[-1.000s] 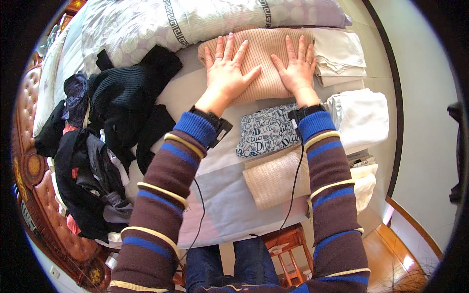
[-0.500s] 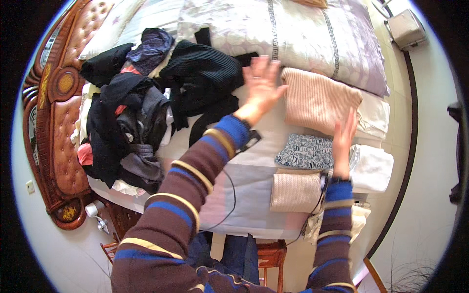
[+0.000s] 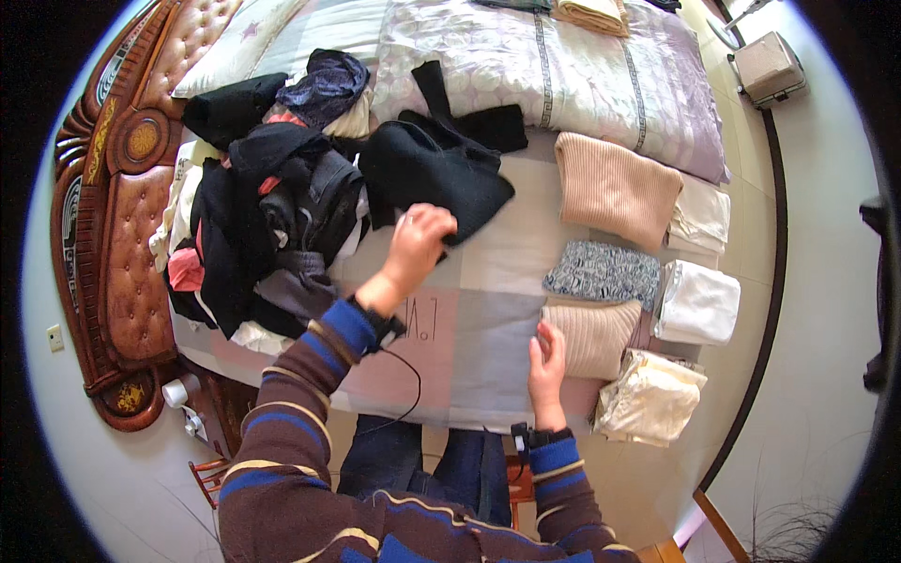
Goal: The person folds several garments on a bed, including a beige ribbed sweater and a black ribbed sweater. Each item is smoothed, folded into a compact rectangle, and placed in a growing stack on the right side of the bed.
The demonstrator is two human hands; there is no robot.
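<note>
From where I stood: left hand (image 3: 419,242) had its fingers closed on the near edge of the black sweater (image 3: 422,174); bulk just beyond them, crumpled, long axis roughly away. Right hand (image 3: 546,371): empty, fingers loosely spread, farther off, by the ribbed cushion-like knit (image 3: 593,340).

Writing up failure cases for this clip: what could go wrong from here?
1. Snag: the black garment in the left hand's grip lies right beside the dark clothes pile, so pulling it might drag another piece along.
2. Cable: the thin black cable looping below the left wrist could catch.
3. Knock: the right hand is close to the folded beige knit and might disturb its fold.
</note>
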